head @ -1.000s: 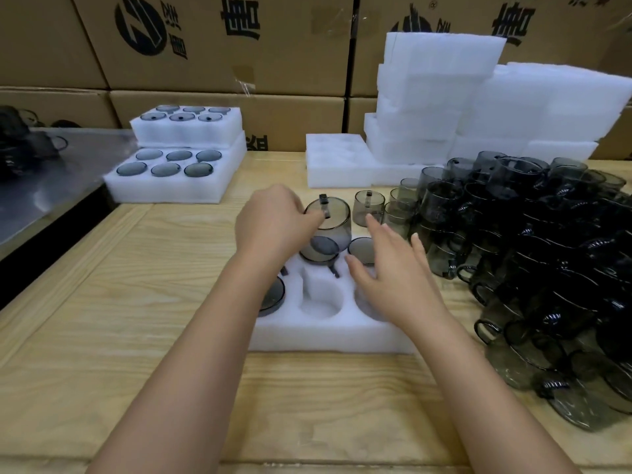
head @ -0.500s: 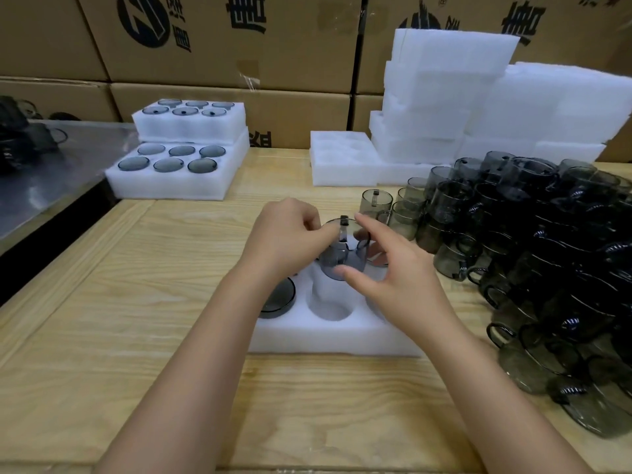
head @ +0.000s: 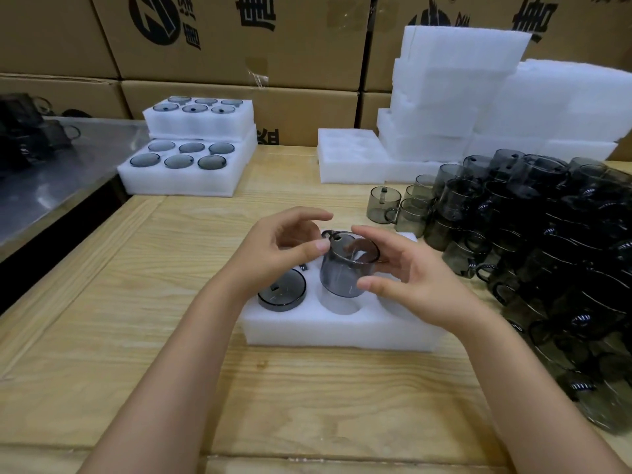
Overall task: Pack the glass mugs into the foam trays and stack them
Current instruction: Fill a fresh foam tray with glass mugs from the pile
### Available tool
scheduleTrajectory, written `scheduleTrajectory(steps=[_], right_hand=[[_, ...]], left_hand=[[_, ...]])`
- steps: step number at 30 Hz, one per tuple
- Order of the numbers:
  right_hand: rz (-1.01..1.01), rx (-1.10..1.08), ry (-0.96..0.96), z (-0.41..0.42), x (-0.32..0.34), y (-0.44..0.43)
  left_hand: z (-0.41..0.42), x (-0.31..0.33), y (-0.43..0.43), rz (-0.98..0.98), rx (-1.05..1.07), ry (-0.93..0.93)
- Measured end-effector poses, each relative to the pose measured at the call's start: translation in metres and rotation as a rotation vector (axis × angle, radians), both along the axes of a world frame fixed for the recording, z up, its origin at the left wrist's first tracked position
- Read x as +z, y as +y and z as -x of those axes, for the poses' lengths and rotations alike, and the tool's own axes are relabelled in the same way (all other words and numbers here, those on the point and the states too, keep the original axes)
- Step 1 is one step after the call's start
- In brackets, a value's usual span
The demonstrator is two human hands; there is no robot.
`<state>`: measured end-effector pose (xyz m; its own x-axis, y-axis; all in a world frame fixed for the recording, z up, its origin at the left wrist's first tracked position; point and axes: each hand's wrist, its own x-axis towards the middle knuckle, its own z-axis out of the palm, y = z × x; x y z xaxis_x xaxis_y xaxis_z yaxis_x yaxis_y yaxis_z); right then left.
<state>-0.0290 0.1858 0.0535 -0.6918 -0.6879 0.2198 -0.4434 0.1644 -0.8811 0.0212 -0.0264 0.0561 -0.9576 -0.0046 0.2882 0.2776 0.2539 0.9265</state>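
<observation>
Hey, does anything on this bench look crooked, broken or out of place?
The mug over the near foam tray's middle pocket is tilted, not yet seated. The loose mugs on the right lie in a jumbled heap. No breakage visible.

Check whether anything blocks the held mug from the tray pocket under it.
Nothing visible does. The mug hangs tilted over the empty middle front pocket of the foam tray; the packed mug sits beside, in the left pocket.

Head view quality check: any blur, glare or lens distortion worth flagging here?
Head view: wide-angle bowing tilts the cartons at the edges; overall soft, the mug pile merges into a dark mass; mild glare on the metal table; held mug is legible.
</observation>
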Motion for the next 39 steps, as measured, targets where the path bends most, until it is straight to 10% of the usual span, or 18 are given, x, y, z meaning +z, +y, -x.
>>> scheduleTrajectory(steps=[31,35,39], right_hand=[[-0.284,-0.093,0.208,-0.015,0.0,-0.013],[-0.122,-0.198,0.245,-0.015,0.01,-0.023],[-0.381,-0.07,0.506,-0.017,0.02,-0.053]], left_hand=[[-0.002,0.005,-0.007,0.089,-0.153,-0.179],[0.0,0.02,0.012,0.053,0.109,0.016],[0.004,0.034,0.038,0.299,0.008,0.059]])
